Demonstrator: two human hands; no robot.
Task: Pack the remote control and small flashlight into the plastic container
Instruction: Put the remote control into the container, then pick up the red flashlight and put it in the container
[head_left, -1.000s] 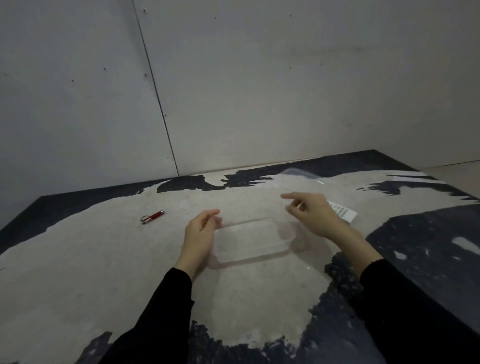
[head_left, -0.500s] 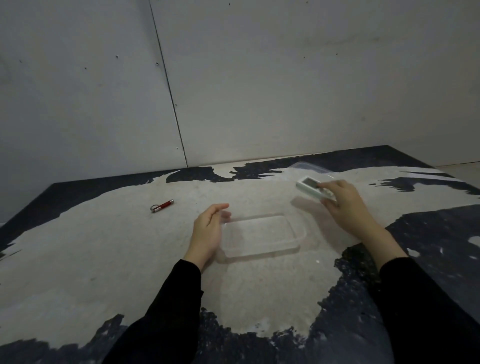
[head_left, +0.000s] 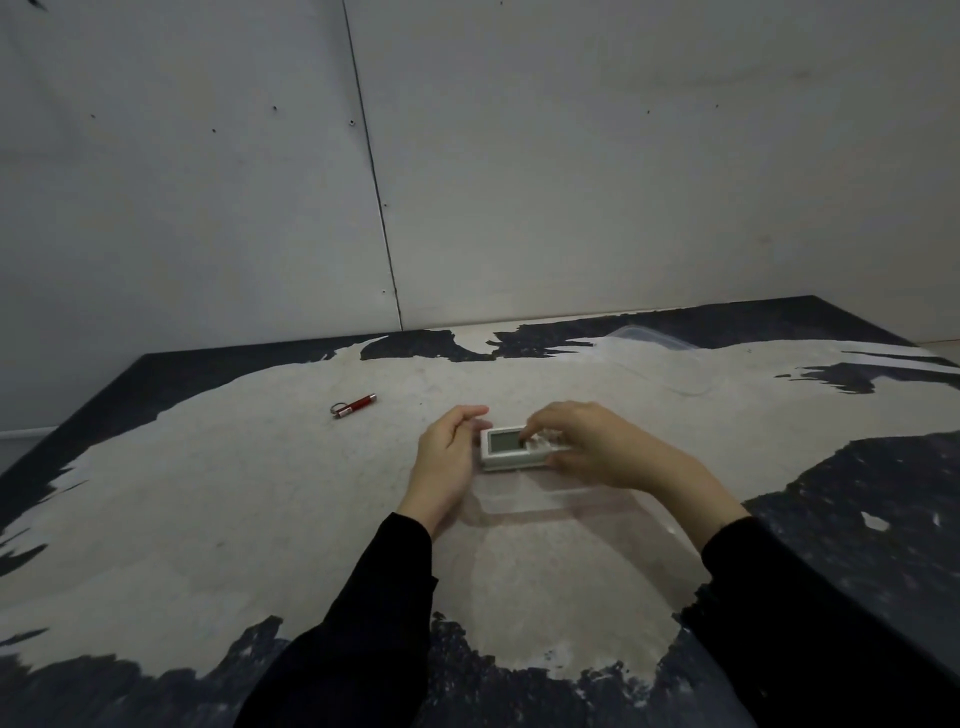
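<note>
1. Remote control (head_left: 519, 446) first: it is a small white box shape with a grey screen at its left end and small buttons to the right of the screen. It lies flat and level, screen up.
2. Right hand (head_left: 592, 447) holds the remote control from above. Its fingers (head_left: 535, 423) curl over the far edge and the buttons, and the thumb sits on the near edge.
3. Left hand (head_left: 447, 457) is curled with a narrow gap between thumb and fingers. It sits at the left end of the plastic container (head_left: 561, 501). I cannot tell if it grips the rim or only touches it.
4. Half a second ago the right hand held the remote control far out to the right, near the lid. Now the remote control is over the left part of the plastic container, close to the left hand. The left hand has stayed by the container.
5. Plastic container is clear and low, and it sits on the table (head_left: 234, 519) under both hands. I cannot tell if the remote control rests inside it or is just above it.
6. Small flashlight (head_left: 355, 406) is red with a silver ring. It lies on the table, well apart to the left.
7. Clear lid (head_left: 657, 340) lies flat at the far right of the table.
</note>
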